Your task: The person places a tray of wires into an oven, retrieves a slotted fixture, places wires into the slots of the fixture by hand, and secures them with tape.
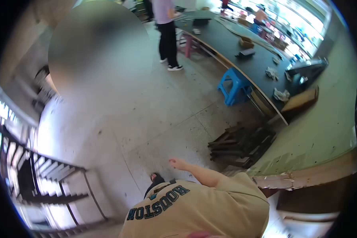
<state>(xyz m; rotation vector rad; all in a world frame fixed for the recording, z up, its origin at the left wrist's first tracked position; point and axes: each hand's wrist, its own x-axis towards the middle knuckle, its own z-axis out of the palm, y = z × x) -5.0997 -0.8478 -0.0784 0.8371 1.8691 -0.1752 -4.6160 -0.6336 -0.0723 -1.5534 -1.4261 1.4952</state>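
My right hand (pixel 178 163) hangs in front of my body over the floor, its fingers loosely curled in. Nothing shows in its grip, and it touches nothing. My forearm comes from the short sleeve of a tan shirt (pixel 222 204) with dark "HOUSTON" lettering. One dark shoe (pixel 156 177) shows just beyond the shirt. To the right of the hand, on the floor, lies a stack of dark slatted pieces (pixel 242 142). My left hand is out of view.
A long dark table (pixel 226 39) bears crumpled paper (pixel 281 95) and boxes. Beside it are a blue stool (pixel 233 85) and a standing person (pixel 168 35). A metal stair railing (pixel 59 162) is at left, a green wall (pixel 325 115) at right. A blurred disc hides the upper left.
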